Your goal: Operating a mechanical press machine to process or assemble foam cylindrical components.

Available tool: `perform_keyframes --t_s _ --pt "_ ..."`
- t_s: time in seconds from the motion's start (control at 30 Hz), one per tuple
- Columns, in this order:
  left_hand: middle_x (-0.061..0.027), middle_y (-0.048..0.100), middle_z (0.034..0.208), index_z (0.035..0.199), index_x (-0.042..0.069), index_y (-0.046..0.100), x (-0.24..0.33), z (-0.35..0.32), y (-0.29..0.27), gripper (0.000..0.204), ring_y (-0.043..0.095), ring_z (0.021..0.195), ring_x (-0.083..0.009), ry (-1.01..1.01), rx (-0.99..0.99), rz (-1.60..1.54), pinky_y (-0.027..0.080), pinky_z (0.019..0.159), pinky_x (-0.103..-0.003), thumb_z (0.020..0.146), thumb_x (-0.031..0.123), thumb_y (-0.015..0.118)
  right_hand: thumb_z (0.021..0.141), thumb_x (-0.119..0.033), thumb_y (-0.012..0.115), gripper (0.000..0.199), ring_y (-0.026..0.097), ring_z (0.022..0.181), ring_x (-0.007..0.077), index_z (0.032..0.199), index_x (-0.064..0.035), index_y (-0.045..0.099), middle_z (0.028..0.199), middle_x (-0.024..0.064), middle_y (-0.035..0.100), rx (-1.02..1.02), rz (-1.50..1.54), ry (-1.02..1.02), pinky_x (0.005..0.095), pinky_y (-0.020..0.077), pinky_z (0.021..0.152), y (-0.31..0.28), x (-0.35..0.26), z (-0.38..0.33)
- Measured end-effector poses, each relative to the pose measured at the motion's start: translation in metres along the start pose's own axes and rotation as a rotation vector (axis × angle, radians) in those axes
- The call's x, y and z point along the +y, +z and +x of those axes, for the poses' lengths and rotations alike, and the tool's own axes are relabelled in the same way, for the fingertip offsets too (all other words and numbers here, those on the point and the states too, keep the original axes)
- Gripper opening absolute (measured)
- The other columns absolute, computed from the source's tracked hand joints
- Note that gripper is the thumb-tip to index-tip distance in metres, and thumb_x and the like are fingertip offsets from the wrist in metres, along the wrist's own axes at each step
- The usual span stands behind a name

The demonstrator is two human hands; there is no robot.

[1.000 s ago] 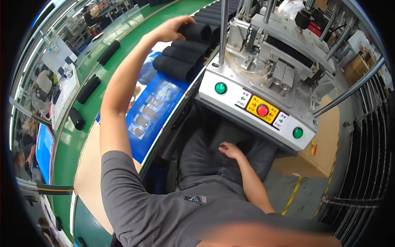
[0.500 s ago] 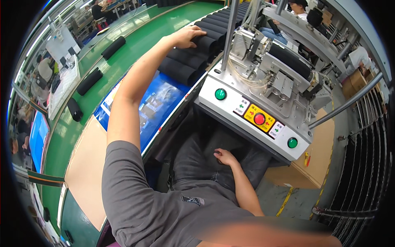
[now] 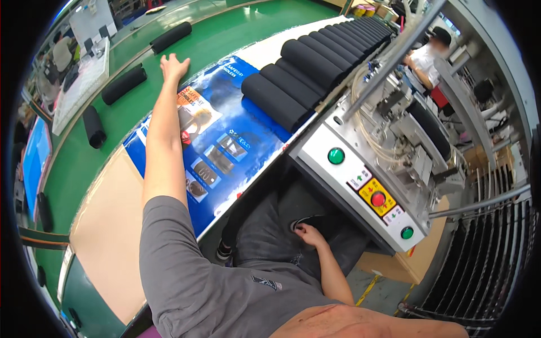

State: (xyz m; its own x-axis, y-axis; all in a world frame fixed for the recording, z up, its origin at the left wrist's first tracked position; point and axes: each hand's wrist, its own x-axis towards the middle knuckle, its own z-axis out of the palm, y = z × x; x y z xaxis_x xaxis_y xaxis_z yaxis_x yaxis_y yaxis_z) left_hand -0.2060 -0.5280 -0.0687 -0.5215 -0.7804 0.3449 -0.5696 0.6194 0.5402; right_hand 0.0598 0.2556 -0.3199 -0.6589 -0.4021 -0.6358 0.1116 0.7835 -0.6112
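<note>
My left hand [image 3: 173, 69] reaches out over the green conveyor belt [image 3: 225, 31], fingers spread and nothing in them. Just beyond it lies a black cylindrical roll [image 3: 171, 38], and a second black roll [image 3: 124, 84] is to its left; my hand touches neither. A row of black tube-like rolls [image 3: 279, 98] lies side by side on the blue printed sheet [image 3: 225, 112], right of my left arm. Low in my lap, my right hand [image 3: 308, 234] is closed, its fingers curled together beside a dark shoe [image 3: 298, 223]. What it holds, if anything, is hidden.
A metal machine with a control panel [image 3: 372, 194], green and red buttons, stands at the right. Its upright rod [image 3: 394, 53] rises beside the rolls. Bare cardboard [image 3: 107, 219] covers the near left. Another person [image 3: 429, 59] sits beyond the machine.
My left hand has left the row of black rolls and moved left over the belt, fingers now spread. The view has turned, showing more of the blue sheet. My right hand stays in my lap.
</note>
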Motion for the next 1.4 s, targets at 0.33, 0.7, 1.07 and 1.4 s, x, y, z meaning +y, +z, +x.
perform_keyframes --t_s 0.33,0.7,1.07,1.4 --pt "-0.028 0.018 0.179 0.156 0.029 0.06 -0.021 0.093 0.013 0.082 0.041 0.153 -0.0487 -0.1 0.042 -0.033 0.042 0.122 -0.056 0.084 0.06 0.084 0.103 -0.043 0.072 0.049 0.07 0.087 0.0276 0.133 -0.0048 0.075 0.102 0.0112 0.078 -0.005 -0.089 0.116 0.038 0.0551 0.079 0.017 0.033 0.011" --pt "-0.0039 0.074 0.129 0.126 0.031 0.081 -0.054 0.116 0.024 0.042 0.067 0.119 -0.0347 0.084 -0.004 -0.114 0.057 0.1 -0.049 0.087 0.047 0.078 0.103 -0.043 0.07 0.046 0.073 0.09 0.033 0.126 -0.0034 0.074 0.107 0.0135 0.08 0.282 -0.27 -0.382 0.0421 0.0571 0.083 0.028 0.041 0.017" --pt "-0.0039 0.074 0.116 0.118 0.014 0.081 0.012 0.026 -0.062 0.025 0.064 0.104 -0.0223 0.006 0.076 -0.689 0.051 0.092 -0.035 0.094 0.019 0.074 0.105 -0.034 0.071 0.041 0.077 0.093 0.0302 0.135 -0.0059 0.074 0.112 0.012 0.081 0.199 0.002 -0.256 0.0393 0.0598 0.084 0.005 -0.022 -0.009" --pt "-0.0032 0.07 0.101 0.1 0.003 0.08 0.178 -0.28 -0.268 0.014 0.057 0.091 -0.016 0.68 0.0 -1.128 0.046 0.088 -0.029 0.095 -0.006 0.069 0.102 -0.018 0.081 0.052 0.072 0.108 0.0216 0.149 -0.0048 0.064 0.129 0.0108 0.076 0.292 0.505 -0.855 0.0346 0.0571 0.099 -0.053 -0.16 -0.136"
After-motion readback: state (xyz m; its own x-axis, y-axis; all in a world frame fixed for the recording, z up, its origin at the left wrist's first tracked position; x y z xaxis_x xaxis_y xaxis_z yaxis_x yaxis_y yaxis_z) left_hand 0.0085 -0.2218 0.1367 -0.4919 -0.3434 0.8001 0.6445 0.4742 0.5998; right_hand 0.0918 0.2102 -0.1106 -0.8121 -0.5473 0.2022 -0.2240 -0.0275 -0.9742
